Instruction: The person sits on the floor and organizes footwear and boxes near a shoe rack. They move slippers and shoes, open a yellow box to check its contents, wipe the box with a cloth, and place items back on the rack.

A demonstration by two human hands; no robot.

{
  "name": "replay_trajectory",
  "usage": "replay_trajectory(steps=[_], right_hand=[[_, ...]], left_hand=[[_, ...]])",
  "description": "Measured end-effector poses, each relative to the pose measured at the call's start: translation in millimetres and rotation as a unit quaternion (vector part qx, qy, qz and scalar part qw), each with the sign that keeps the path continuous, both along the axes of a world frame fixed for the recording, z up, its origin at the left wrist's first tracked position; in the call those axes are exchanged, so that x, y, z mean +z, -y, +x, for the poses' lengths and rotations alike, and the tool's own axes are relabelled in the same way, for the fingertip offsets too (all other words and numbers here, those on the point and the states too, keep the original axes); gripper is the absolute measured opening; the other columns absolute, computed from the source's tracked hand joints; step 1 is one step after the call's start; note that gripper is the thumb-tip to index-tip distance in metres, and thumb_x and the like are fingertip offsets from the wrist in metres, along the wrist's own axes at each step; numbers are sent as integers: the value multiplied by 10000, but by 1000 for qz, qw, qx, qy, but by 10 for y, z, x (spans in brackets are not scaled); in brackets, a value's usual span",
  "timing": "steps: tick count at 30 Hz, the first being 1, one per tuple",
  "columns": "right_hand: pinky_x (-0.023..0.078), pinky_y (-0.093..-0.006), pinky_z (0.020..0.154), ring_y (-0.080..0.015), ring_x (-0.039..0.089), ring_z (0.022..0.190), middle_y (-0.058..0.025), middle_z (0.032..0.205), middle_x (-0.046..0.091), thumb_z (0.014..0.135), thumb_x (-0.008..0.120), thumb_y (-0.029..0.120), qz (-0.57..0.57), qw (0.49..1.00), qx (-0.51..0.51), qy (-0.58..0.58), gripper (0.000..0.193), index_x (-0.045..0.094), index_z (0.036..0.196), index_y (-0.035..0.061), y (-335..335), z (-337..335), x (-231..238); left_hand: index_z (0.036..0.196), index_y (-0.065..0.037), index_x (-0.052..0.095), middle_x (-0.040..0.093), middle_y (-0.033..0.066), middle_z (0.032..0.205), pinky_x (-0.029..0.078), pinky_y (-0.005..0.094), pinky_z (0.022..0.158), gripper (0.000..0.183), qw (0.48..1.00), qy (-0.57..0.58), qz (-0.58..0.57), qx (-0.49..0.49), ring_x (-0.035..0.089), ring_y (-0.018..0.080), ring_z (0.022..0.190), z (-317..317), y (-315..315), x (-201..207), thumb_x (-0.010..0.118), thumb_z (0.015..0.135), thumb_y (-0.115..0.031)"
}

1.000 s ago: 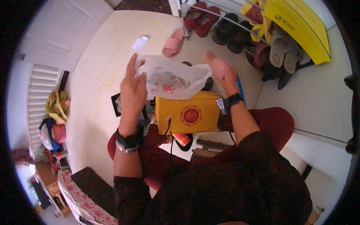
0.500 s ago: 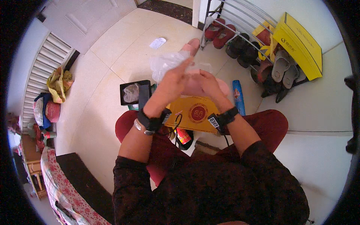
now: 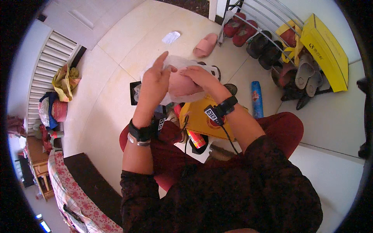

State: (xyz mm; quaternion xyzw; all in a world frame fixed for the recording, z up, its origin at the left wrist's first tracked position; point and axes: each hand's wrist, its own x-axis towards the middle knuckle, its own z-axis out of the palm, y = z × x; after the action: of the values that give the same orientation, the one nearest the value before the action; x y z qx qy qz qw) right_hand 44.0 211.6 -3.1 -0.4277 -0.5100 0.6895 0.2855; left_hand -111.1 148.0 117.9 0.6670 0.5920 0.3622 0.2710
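Observation:
A pink slipper (image 3: 182, 85) lies against a thin white plastic bag (image 3: 176, 62), held up in front of me. My right hand (image 3: 201, 79) grips the slipper's right side, its fingers bent over the top. At the left edge of the bag is my left hand (image 3: 154, 80), with the index finger stretched out and the thumb toward the slipper. Its other fingers are curled at the bag and partly hidden. Another pink slipper (image 3: 206, 46) sits on the floor beyond the bag. Below my hands is a yellow box (image 3: 198, 118) with a round red emblem.
A blue can-shaped container (image 3: 257, 99) stands by my right knee, and a red can (image 3: 197, 139) lies between my legs. To the right, a metal shoe rack (image 3: 268, 17) holds several shoes beside a bright yellow box (image 3: 325, 52). A dark open box (image 3: 134, 93) is partly covered.
The slipper in my right hand and the bag at my left have come together, a little left. The other slipper on the floor now shows fully. The view has shifted slightly.

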Motion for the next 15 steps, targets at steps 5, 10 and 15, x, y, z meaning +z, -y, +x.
replay_trajectory(steps=[5,10,15], right_hand=[[530,-275,710,-167,623,832,-119,893,667,881,518,165,-31,993,54,-103,240,644,1027,23,88,-69,168],[546,-372,741,-207,642,874,-97,1003,638,910,537,219,-34,964,148,-220,266,600,1036,-7,178,192,33],[523,-346,739,-229,642,849,-109,984,661,905,500,327,136,990,-8,31,381,595,1085,5,-88,-120,-277]], left_hand=[[1298,-46,534,680,108,924,477,268,610,396,983,-62,52,-164,593,133,717,223,-4,-101,533,903,-65],[1359,-76,482,639,14,867,412,216,529,443,919,254,-216,-209,483,65,592,369,57,94,530,919,-87],[1417,-53,408,550,-46,700,289,173,431,531,926,312,-164,-135,364,23,455,320,47,305,530,903,-117]])
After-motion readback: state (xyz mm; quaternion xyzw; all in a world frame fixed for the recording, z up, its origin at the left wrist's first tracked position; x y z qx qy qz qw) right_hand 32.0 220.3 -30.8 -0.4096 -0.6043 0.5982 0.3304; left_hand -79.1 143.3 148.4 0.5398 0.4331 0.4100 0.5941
